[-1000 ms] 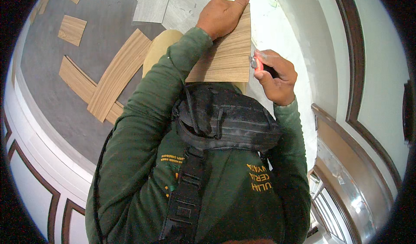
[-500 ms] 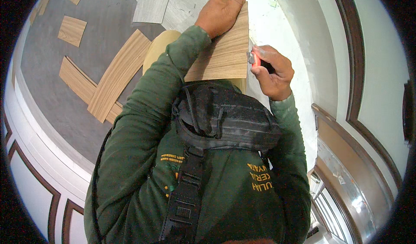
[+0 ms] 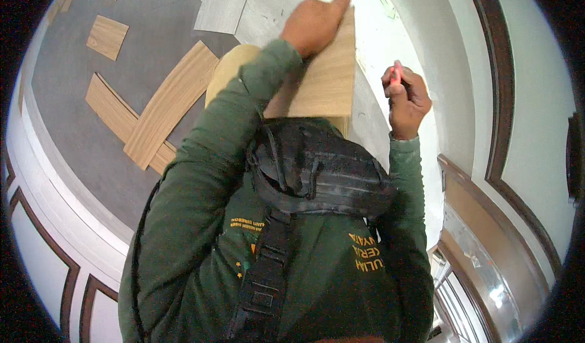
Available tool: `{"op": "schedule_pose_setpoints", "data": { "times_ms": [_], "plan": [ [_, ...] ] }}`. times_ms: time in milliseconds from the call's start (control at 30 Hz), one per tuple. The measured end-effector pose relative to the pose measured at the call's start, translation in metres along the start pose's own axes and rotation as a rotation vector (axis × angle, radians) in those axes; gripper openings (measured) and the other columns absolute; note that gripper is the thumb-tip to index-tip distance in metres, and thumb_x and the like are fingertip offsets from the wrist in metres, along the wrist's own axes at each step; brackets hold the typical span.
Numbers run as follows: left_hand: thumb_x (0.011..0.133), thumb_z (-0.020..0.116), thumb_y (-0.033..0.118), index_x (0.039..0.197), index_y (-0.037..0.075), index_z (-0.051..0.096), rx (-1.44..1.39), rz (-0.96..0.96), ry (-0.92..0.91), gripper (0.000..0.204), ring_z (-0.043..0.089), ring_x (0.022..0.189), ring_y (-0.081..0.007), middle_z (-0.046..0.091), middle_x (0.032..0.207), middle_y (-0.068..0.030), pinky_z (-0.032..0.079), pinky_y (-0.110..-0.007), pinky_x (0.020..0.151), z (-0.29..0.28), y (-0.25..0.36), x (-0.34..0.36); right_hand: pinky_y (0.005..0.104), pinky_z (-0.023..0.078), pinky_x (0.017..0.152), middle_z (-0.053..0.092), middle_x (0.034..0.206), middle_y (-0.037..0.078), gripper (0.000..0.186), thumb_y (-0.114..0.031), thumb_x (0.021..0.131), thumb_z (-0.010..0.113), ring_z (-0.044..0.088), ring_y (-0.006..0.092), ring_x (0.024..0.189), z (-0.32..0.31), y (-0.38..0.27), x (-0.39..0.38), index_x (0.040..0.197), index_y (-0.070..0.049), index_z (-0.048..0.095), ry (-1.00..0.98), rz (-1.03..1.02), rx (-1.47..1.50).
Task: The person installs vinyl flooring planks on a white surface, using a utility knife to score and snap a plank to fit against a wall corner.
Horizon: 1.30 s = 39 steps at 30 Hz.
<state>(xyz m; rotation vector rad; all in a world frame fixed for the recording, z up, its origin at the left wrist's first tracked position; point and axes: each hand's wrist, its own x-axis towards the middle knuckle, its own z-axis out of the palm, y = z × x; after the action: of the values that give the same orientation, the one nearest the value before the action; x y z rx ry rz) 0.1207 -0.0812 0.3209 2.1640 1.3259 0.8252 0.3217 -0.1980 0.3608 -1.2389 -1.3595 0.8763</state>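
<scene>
A wood-look floor plank (image 3: 332,84) lies across my lap, partly under my left forearm. My left hand (image 3: 312,27) grips its far end, the thumb stretched out by the right-hand corner. Off to the right, apart from the plank's long edge, my right hand (image 3: 411,102) is closed around a small red-orange utility knife (image 3: 397,73). The knife points away from me; its blade cannot be made out here. A black chest bag (image 3: 320,166) sits just below the plank's near end.
Several loose wood-look pieces lie on the dark grey floor (image 3: 73,111) at the left, including a small offcut (image 3: 108,37) and a long plank (image 3: 173,102). Light grey planks (image 3: 222,4) lie ahead. A pale wall with brown trim (image 3: 501,99) rises at the right.
My right hand has moved right with the knife, away from the plank's edge, and the knife has turned to point forward. My left hand and the plank have shifted slightly right.
</scene>
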Motion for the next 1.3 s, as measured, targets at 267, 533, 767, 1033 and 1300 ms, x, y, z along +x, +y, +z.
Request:
{"op": "schedule_pose_setpoints", "data": {
  "times_ms": [267,533,767,1033,1300],
  "plan": [
    [0.097,0.033,0.051,0.067,0.0,0.067,-0.363,-0.325,-0.017,0.068,0.06,0.068,-0.0448,0.061,0.066,-0.0253,0.048,-0.05,0.07,0.0,0.016,-0.004,0.0342,0.051,0.074,0.066,0.094,0.018,0.03,-0.018,0.083,0.07,0.064,0.0253,0.082,0.006,-0.042,-0.006,0.102,0.004,0.062,-0.393,-0.164,-0.081],
    [0.095,0.035,0.053,0.065,0.004,0.069,-0.213,-0.242,0.035,0.066,0.061,0.068,-0.043,0.062,0.065,-0.0225,0.049,-0.05,0.067,0.0,0.024,-0.005,0.0327,0.05,0.079,0.066,0.099,0.016,0.039,-0.028,0.088,0.068,0.062,0.0215,0.085,-0.013,-0.028,-0.039,0.11,0.003,0.061,-0.187,0.112,0.015],
    [0.095,0.034,0.053,0.069,0.006,0.071,-0.181,-0.275,-0.037,0.066,0.062,0.069,-0.0422,0.063,0.067,-0.0225,0.051,-0.048,0.068,-0.005,0.034,-0.008,0.0332,0.05,0.08,0.066,0.101,0.017,0.033,-0.017,0.084,0.072,0.063,0.0234,0.086,-0.007,-0.041,-0.037,0.109,0.002,0.063,-0.247,-0.052,-0.097],
    [0.095,0.034,0.054,0.069,0.006,0.071,-0.214,-0.281,-0.058,0.066,0.063,0.07,-0.0425,0.064,0.068,-0.0229,0.051,-0.048,0.07,-0.007,0.043,-0.011,0.0332,0.051,0.075,0.067,0.098,0.019,0.031,-0.013,0.081,0.072,0.064,0.0251,0.083,-0.011,-0.046,-0.032,0.108,0.002,0.063,-0.316,-0.124,-0.21],
    [0.094,0.035,0.054,0.067,0.004,0.069,-0.26,-0.311,-0.077,0.067,0.062,0.069,-0.0431,0.063,0.067,-0.0236,0.05,-0.049,0.07,-0.003,0.038,-0.011,0.0341,0.052,0.074,0.067,0.094,0.019,0.028,-0.007,0.08,0.069,0.066,0.0275,0.084,-0.012,-0.035,-0.03,0.106,0.002,0.064,-0.347,-0.142,-0.184]
  ]
}}
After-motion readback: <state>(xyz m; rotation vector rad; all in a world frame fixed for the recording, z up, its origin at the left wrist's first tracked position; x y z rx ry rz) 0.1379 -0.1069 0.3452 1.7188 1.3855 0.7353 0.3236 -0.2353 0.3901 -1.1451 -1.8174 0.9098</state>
